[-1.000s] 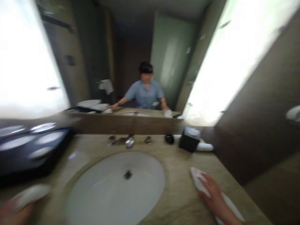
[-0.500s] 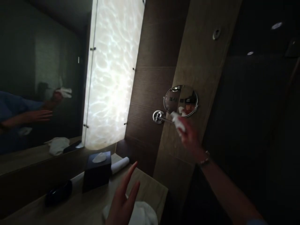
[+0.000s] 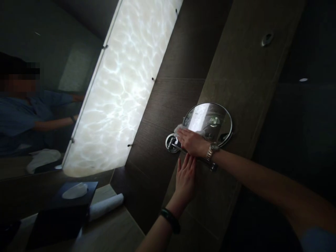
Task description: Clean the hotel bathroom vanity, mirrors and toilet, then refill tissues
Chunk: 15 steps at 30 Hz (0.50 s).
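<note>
While the left hand point(image 3: 185, 179) rests flat, unclenched, the right hand point(image 3: 192, 142) grasps a cloth point(image 3: 179, 128).

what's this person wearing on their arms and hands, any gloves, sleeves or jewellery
No gloves on either hand. The left hand has a dark narrow wristband with a greenish sheen at the wrist. The right hand has a metal link wristwatch, silver and gold in tone. Both forearms are uncovered; a blue short sleeve shows at the right upper arm.

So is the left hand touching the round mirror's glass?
Apart. The head view shows the left hand flat on the wall below, with the right hand and its cloth between it and the round mirror.
</note>
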Motion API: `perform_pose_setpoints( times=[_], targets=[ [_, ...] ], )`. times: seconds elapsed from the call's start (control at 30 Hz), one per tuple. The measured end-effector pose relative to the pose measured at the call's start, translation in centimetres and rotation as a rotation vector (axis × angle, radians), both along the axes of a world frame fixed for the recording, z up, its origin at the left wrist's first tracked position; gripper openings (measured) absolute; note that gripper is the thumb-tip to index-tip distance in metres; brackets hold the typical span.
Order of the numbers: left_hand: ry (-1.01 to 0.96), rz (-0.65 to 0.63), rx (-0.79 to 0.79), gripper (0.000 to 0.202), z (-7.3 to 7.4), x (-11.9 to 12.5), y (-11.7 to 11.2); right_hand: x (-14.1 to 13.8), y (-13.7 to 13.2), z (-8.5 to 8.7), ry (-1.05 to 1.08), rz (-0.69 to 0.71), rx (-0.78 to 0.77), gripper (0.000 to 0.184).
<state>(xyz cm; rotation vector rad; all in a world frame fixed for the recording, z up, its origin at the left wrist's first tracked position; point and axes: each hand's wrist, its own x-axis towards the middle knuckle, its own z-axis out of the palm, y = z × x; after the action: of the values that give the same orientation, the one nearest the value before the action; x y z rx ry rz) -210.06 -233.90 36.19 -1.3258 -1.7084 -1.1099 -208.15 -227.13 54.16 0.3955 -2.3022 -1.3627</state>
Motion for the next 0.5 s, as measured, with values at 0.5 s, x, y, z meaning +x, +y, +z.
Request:
perform_pose_setpoints(
  times=[0.5],
  targets=[
    [-0.005, -0.206, -0.023, 0.072, 0.4, -1.7, -2.1, 9.6, 2.2, 0.8, 0.016, -0.017, -0.184, 0.052]
  ],
)
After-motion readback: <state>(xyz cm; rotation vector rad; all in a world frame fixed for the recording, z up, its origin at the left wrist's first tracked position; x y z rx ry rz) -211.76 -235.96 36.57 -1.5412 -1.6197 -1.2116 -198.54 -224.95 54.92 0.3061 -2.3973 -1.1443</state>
